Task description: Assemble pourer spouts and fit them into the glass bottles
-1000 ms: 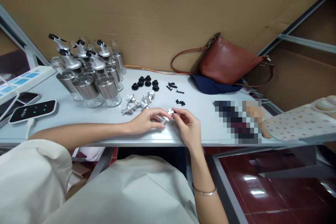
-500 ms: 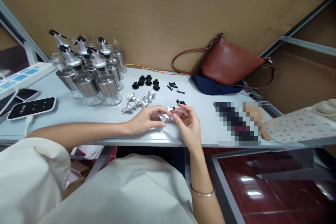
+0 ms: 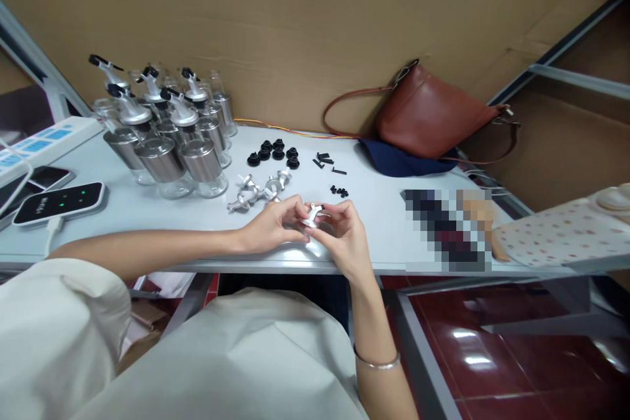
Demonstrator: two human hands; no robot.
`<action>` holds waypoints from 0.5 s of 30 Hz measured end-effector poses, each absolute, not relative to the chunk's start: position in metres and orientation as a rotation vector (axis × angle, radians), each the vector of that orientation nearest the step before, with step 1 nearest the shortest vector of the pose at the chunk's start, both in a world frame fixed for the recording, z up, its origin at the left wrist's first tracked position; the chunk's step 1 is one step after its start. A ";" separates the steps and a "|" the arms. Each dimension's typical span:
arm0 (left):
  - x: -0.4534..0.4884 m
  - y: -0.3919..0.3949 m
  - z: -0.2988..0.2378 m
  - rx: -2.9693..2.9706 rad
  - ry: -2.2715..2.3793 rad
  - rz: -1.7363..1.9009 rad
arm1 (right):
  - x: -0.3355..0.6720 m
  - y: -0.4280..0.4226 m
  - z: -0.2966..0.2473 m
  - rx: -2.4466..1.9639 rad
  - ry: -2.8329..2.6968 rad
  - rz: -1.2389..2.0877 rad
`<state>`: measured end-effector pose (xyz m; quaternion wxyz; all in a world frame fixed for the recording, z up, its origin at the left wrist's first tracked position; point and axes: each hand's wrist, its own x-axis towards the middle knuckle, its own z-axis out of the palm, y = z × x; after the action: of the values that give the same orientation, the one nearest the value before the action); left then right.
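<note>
Between my two hands, just above the front of the table, is a silver pourer spout (image 3: pixel 312 215) with a small black piece at its tip. My left hand (image 3: pixel 272 224) is closed at its left side, fingertips against the wide rim. From the right, my right hand (image 3: pixel 348 237) pinches it with thumb and fingers, partly hiding the tip. More silver pourer spouts (image 3: pixel 249 195) lie in a loose pile just beyond my left hand. Behind them sit several black ribbed stoppers (image 3: pixel 266 153). Small black caps (image 3: pixel 339 191) and thin black strips (image 3: pixel 325 160) lie beyond my right hand.
Glass bottles with steel sleeves (image 3: pixel 162 161), several topped with pourers, stand at the back left. A power strip (image 3: pixel 49 141) and a white device (image 3: pixel 62 202) lie at far left. A brown handbag (image 3: pixel 433 111) rests on dark blue cloth (image 3: pixel 394 163) at the back right.
The pourer spout has turned so its spout points up to the right. My right hand has shifted left and closed on it; its fingers were apart before.
</note>
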<state>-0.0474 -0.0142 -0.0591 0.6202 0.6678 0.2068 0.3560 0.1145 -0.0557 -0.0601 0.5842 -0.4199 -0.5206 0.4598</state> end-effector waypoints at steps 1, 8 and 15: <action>-0.048 -0.015 -0.058 1.600 0.500 0.816 | 0.114 -0.056 -0.059 -0.974 -1.206 1.089; -0.051 -0.020 -0.053 2.333 0.719 0.926 | 0.108 -0.059 -0.059 -0.885 -1.112 1.172; -0.038 -0.070 -0.051 2.777 -0.076 1.116 | 0.103 -0.057 -0.059 -0.912 -1.051 1.162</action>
<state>-0.0383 -0.0702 -0.0506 0.0737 0.9251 -0.0253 0.3717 0.1032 -0.0569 -0.0590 0.6164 -0.3960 -0.4566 0.5048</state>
